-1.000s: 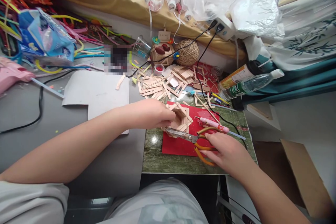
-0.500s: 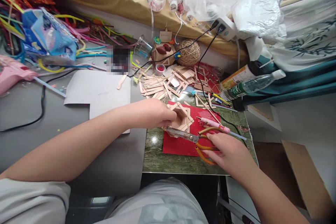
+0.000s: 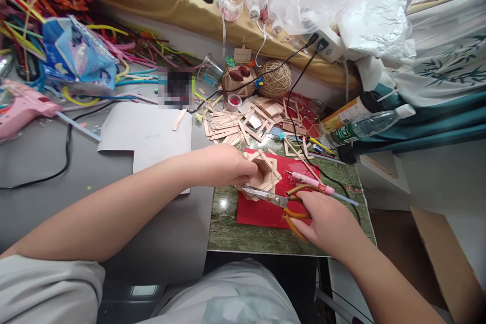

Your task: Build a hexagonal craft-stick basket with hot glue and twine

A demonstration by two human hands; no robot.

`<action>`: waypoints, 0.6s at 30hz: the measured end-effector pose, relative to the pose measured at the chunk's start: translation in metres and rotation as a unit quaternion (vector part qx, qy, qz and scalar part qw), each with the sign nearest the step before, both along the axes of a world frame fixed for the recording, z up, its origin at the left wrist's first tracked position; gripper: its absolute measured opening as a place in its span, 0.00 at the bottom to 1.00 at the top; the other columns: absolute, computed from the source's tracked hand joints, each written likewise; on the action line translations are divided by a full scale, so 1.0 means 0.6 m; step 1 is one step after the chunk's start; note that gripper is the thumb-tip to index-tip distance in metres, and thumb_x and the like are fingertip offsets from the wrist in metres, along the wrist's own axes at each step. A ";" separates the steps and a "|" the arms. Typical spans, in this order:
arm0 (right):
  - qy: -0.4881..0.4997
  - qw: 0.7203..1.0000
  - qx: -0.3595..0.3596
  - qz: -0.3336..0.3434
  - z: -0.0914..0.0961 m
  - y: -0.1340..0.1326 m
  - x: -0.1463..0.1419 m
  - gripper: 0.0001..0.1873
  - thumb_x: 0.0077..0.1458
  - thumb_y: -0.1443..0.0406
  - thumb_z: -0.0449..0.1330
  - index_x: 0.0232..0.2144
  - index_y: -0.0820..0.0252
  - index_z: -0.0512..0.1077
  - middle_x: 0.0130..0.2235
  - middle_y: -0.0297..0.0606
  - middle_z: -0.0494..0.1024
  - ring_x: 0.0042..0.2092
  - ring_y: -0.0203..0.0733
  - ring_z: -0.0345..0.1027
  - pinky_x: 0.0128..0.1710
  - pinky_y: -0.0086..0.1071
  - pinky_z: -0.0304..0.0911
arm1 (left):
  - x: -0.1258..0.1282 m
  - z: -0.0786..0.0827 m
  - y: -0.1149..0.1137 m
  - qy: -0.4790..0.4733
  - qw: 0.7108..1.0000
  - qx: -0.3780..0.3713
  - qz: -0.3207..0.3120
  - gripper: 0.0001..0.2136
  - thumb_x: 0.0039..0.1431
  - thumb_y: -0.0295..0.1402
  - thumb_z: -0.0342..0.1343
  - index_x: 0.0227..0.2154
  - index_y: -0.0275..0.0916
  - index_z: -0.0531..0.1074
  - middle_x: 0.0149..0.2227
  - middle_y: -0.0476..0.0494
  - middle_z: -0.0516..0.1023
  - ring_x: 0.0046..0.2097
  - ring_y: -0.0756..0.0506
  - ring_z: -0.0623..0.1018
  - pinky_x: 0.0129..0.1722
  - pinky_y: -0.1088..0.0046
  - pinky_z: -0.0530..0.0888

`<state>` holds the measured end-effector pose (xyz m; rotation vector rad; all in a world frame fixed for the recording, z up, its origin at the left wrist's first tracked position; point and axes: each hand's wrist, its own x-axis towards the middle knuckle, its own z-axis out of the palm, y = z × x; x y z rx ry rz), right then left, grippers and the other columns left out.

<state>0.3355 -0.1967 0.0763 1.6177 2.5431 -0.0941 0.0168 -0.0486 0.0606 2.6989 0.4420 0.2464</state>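
My left hand (image 3: 243, 168) is closed, its fingers pinched on the near left rim of a hollow, many-sided box of stacked craft sticks (image 3: 271, 174). What lies right under those fingertips is hidden. My right hand (image 3: 328, 215) grips the orange handles of a pair of scissors (image 3: 281, 200). Their metal blades point left, along the near side of the box and close to my left fingers; whether they touch the wood I cannot tell. Box and scissors are over a red sheet (image 3: 258, 214). A pink pen-like tool (image 3: 309, 180) lies just beyond the scissors.
Loose craft sticks (image 3: 228, 125) are heaped behind the box, near a small cup of red bits (image 3: 234, 102) and a twine ball (image 3: 276, 78). A black cable (image 3: 290, 93) crosses the right side. White card (image 3: 152, 131) and a pink glue gun (image 3: 26, 109) lie left.
The whole view has shifted slightly, so things sit a little further right and lower. Both hands keep their holds, on the stick box and on the scissors.
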 end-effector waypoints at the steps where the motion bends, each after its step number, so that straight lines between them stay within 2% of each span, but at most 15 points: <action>1: -0.007 1.000 -0.007 -0.001 0.000 0.002 -0.002 0.13 0.60 0.57 0.66 0.43 0.57 0.72 0.40 0.42 0.82 0.40 0.53 0.79 0.39 0.40 0.67 | 0.000 -0.001 0.000 0.002 1.000 0.003 0.000 0.05 0.69 0.33 0.56 0.38 0.43 0.77 0.35 0.47 0.83 0.32 0.47 0.77 0.31 0.70 0.61; 7: -0.038 0.999 -0.037 -0.010 0.011 0.010 -0.013 0.14 0.60 0.55 0.65 0.42 0.56 0.70 0.39 0.42 0.82 0.38 0.51 0.78 0.36 0.38 0.64 | 0.000 -0.004 0.000 0.006 1.000 0.007 -0.003 0.04 0.69 0.32 0.56 0.37 0.42 0.76 0.34 0.47 0.83 0.32 0.47 0.77 0.30 0.69 0.61; 11: -0.059 0.997 -0.047 -0.005 0.018 0.017 -0.021 0.13 0.60 0.55 0.65 0.36 0.55 0.68 0.34 0.40 0.79 0.35 0.49 0.76 0.33 0.36 0.60 | 0.001 -0.004 0.000 -0.008 1.000 0.007 0.001 0.05 0.68 0.32 0.56 0.36 0.42 0.76 0.33 0.47 0.83 0.32 0.47 0.76 0.30 0.70 0.61; 18: -0.083 0.996 0.010 0.022 0.020 0.022 -0.023 0.20 0.62 0.47 0.63 0.33 0.57 0.69 0.29 0.39 0.77 0.30 0.47 0.74 0.31 0.35 0.54 | 0.001 -0.001 0.000 0.017 1.000 0.014 0.003 0.04 0.69 0.33 0.57 0.37 0.43 0.76 0.34 0.48 0.83 0.32 0.47 0.77 0.30 0.70 0.60</action>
